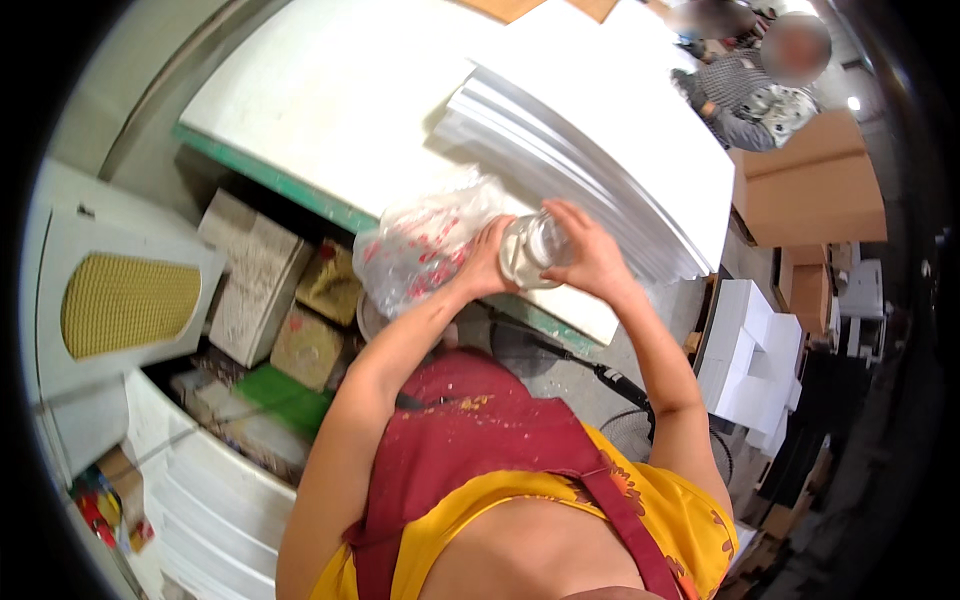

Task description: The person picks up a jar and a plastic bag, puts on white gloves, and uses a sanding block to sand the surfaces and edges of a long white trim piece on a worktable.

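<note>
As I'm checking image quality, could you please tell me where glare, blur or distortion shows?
In the head view, the white tabletop looks nearly washed out; the same head view renders the clear jar readably, shows a co-worker's head blurred, and bends the scene toward its black rim.

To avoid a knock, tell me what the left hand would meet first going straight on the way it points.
Beyond the clear jar in its grasp, the left hand would probably meet the stack of white sheets first, though depth is unclear here.
</note>
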`<action>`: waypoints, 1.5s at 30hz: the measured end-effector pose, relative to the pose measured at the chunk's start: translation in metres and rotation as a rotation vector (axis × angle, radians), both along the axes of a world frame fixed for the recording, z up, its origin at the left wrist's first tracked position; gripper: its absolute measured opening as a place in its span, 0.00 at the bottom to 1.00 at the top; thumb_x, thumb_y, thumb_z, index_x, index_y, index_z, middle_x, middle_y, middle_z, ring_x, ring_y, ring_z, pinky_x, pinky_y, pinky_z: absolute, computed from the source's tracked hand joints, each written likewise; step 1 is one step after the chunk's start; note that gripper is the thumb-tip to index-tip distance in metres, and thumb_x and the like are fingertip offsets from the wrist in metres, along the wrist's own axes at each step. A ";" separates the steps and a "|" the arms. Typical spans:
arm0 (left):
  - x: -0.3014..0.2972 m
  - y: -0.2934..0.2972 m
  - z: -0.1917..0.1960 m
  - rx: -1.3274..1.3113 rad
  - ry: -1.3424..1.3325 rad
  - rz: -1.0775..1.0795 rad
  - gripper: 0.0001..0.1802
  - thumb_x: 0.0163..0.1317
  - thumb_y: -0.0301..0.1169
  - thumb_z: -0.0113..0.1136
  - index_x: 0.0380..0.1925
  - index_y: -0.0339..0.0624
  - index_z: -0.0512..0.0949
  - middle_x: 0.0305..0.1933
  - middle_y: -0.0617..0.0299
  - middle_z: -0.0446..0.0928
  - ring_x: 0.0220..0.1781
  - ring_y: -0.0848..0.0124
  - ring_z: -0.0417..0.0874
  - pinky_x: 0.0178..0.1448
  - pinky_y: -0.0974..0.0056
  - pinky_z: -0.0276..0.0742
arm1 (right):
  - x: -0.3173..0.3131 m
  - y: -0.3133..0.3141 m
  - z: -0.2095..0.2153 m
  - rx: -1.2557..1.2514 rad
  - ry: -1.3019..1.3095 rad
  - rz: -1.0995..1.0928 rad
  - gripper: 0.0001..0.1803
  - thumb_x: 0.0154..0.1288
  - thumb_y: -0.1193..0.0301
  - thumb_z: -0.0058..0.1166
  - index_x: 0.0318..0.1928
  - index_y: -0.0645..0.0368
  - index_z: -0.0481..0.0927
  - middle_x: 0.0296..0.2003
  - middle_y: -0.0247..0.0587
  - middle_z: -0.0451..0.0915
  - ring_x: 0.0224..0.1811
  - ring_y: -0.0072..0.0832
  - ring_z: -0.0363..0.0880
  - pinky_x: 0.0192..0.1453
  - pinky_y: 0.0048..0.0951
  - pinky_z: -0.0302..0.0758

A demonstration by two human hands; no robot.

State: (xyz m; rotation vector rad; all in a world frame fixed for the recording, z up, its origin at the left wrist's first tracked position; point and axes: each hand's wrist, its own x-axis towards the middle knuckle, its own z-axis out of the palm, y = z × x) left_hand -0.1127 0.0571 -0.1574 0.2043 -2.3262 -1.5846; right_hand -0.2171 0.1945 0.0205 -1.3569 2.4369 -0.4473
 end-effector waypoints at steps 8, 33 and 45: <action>-0.008 0.000 -0.009 -0.068 0.140 -0.040 0.63 0.30 0.48 0.83 0.67 0.40 0.57 0.65 0.49 0.65 0.69 0.49 0.66 0.73 0.49 0.60 | 0.007 0.000 -0.026 -0.099 0.251 0.112 0.52 0.45 0.60 0.70 0.73 0.43 0.62 0.69 0.48 0.62 0.59 0.53 0.69 0.66 0.49 0.70; 0.016 -0.022 -0.026 0.070 -0.018 0.020 0.46 0.52 0.23 0.68 0.72 0.36 0.58 0.69 0.42 0.67 0.71 0.51 0.69 0.74 0.54 0.64 | 0.026 -0.006 -0.039 -0.245 0.258 -0.219 0.56 0.44 0.59 0.69 0.76 0.43 0.56 0.72 0.47 0.58 0.67 0.54 0.63 0.67 0.56 0.63; 0.087 -0.115 0.112 0.769 0.191 0.493 0.29 0.61 0.14 0.59 0.64 0.35 0.71 0.52 0.60 0.81 0.43 0.77 0.82 0.47 0.73 0.79 | 0.107 -0.016 -0.015 -0.836 -0.604 -0.236 0.18 0.64 0.77 0.58 0.55 0.61 0.81 0.50 0.42 0.82 0.50 0.27 0.80 0.52 0.27 0.76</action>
